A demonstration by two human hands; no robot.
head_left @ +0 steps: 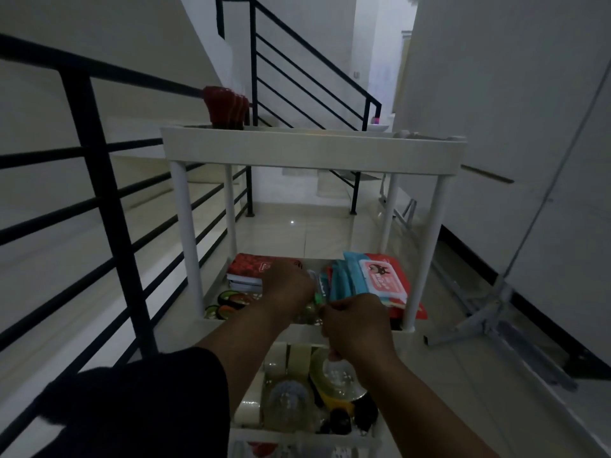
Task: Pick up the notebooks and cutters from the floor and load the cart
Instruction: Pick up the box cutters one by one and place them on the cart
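Loading looked well advanced, as far as could be judged: the white cart (314,148) already carried a short stack of red-covered notebooks (246,272) at the left of its middle shelf, with blue and pink wipe packs (370,279) crowding the right side and rolls of tape (299,357) among other oddments on the shelf below. No notebook or cutter showed on the visible stretch of tiled floor (291,233), so little seemed left to gather, though the floor behind the person was out of view. Both hands met over the centre of the middle shelf. The left hand (287,285) was curled closed around something slim with a green tip (318,297), probably a cutter, just beside the notebooks; its body was mostly hidden by the fingers. The right hand (355,320) was also closed, its fingertips pinching at the same green end, almost touching the left hand. The step in hand appeared to be settling that piece between the notebooks and the wipes.
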